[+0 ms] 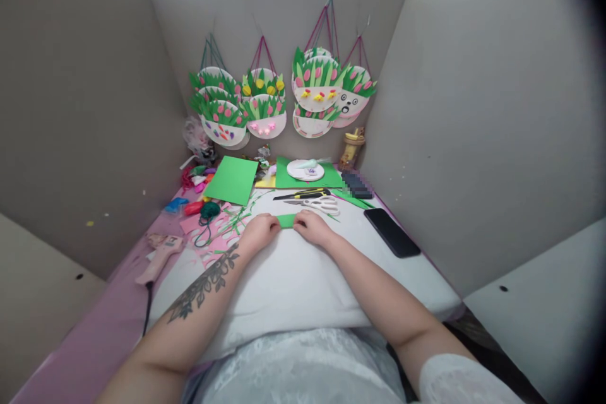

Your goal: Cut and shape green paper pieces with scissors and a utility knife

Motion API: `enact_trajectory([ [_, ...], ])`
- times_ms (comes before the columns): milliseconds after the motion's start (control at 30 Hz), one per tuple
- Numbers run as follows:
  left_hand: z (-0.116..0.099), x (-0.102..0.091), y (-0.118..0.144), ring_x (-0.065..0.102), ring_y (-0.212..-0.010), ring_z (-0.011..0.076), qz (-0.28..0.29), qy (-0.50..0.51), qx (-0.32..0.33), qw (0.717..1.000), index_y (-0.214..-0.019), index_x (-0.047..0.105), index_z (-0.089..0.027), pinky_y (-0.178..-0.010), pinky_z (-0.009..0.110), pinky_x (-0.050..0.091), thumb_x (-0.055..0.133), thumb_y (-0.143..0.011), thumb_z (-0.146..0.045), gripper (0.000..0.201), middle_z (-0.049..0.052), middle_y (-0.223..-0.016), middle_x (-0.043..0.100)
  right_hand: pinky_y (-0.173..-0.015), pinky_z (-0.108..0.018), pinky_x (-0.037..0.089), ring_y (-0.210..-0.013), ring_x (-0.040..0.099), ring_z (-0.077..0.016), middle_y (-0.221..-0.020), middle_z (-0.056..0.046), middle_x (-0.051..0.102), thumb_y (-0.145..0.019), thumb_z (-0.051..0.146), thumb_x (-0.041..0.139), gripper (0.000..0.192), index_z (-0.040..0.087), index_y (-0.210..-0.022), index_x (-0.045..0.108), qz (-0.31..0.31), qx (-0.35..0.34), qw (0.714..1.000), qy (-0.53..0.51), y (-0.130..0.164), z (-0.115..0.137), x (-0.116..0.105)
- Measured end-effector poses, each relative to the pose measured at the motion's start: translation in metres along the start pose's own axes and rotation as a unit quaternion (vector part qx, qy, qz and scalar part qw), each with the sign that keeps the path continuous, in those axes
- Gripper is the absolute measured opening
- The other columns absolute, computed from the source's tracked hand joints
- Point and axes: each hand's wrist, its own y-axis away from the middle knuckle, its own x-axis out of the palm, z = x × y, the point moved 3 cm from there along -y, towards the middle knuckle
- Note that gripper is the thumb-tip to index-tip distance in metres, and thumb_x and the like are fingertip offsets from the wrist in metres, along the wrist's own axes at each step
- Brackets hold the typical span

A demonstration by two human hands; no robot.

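A small strip of green paper (286, 221) lies between my two hands, low over the white-covered table. My left hand (262, 231) is closed on its left end, fingers curled. On the opposite end, my right hand (311, 227) is closed in the same way. The fingertips cover both ends of the strip. Just beyond my hands lie white-handled scissors (324, 204) and a black and yellow utility knife (307, 194). Green and pink paper scraps (222, 237) are scattered to the left of my left hand.
Green sheets (231, 180) and a white paper plate (305, 170) lie at the back. A pink glue gun (161, 259) rests at left with its cord hanging. A black phone (392, 232) lies at right. Decorated plate baskets (317, 79) hang on the grey back panel (279, 9).
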Motion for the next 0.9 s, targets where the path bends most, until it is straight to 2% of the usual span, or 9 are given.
enact_trajectory([
  [267, 0.003, -0.006, -0.002, 0.063, -0.081, 0.0188, 0.043, -0.03, -0.107, 0.993, -0.084, 0.072, -0.018, -0.072, 0.025, 0.043, 0.046, -0.081, -0.026, 0.028, 0.008, -0.086, 0.071, -0.07, -0.024, 0.035, -0.078, 0.053, -0.0161, -0.082, -0.004, 0.062, -0.083, 0.021, 0.048, 0.019, 0.018, -0.079, 0.066, 0.025, 0.08, 0.994, 0.074, -0.006, 0.001, 0.001],
  [400, 0.006, -0.013, 0.0, 0.064, -0.082, 0.0208, 0.068, -0.06, -0.189, 0.978, -0.087, 0.072, -0.019, -0.069, 0.026, 0.044, 0.046, -0.079, -0.03, 0.029, 0.01, -0.089, 0.071, -0.069, -0.026, 0.034, -0.083, 0.053, -0.0186, -0.088, -0.006, 0.064, -0.083, 0.023, 0.047, 0.02, 0.019, -0.083, 0.066, 0.037, 0.118, 0.984, 0.125, -0.007, 0.002, 0.001],
  [500, 0.007, -0.017, 0.0, 0.064, -0.085, 0.0216, 0.083, -0.076, -0.21, 0.971, -0.087, 0.072, -0.02, -0.069, 0.026, 0.045, 0.046, -0.079, -0.031, 0.029, 0.01, -0.092, 0.071, -0.071, -0.027, 0.034, -0.087, 0.053, -0.0203, -0.091, -0.007, 0.063, -0.083, 0.025, 0.048, 0.018, 0.019, -0.085, 0.065, 0.036, 0.139, 0.979, 0.147, -0.007, 0.002, 0.0],
  [667, 0.014, -0.019, 0.003, 0.064, -0.083, 0.0225, 0.092, -0.096, -0.217, 0.967, -0.087, 0.069, -0.018, -0.066, 0.026, 0.045, 0.047, -0.079, -0.031, 0.027, 0.011, -0.09, 0.07, -0.074, -0.028, 0.035, -0.088, 0.051, -0.0209, -0.093, -0.007, 0.062, -0.08, 0.02, 0.053, 0.012, 0.019, -0.086, 0.062, 0.019, 0.153, 0.979, 0.13, -0.004, -0.001, -0.005],
  [767, 0.019, -0.021, 0.006, 0.062, -0.085, 0.0238, 0.064, -0.114, -0.201, 0.971, -0.089, 0.069, -0.017, -0.07, 0.029, 0.045, 0.049, -0.08, -0.028, 0.024, 0.011, -0.091, 0.068, -0.078, -0.029, 0.035, -0.091, 0.049, -0.0204, -0.094, -0.006, 0.061, -0.078, 0.013, 0.052, 0.018, 0.02, -0.091, 0.062, 0.003, 0.133, 0.986, 0.1, -0.003, -0.004, -0.006],
  [833, 0.02, -0.022, 0.007, 0.059, -0.093, 0.0244, 0.026, -0.119, -0.164, 0.979, -0.095, 0.069, -0.02, -0.077, 0.032, 0.043, 0.052, -0.08, -0.025, 0.024, 0.011, -0.097, 0.066, -0.081, -0.029, 0.035, -0.095, 0.048, -0.0201, -0.097, -0.006, 0.06, -0.078, 0.007, 0.05, 0.026, 0.021, -0.095, 0.064, 0.008, 0.101, 0.991, 0.088, -0.004, -0.004, -0.003],
  [900, 0.016, -0.019, 0.006, 0.056, -0.098, 0.0235, 0.019, -0.106, -0.092, 0.99, -0.099, 0.069, -0.024, -0.083, 0.032, 0.04, 0.051, -0.082, -0.021, 0.025, 0.008, -0.102, 0.064, -0.084, -0.03, 0.034, -0.099, 0.046, -0.0196, -0.101, -0.006, 0.058, -0.078, 0.003, 0.048, 0.035, 0.023, -0.101, 0.066, 0.025, 0.044, 0.995, 0.085, -0.004, -0.001, 0.0],
])
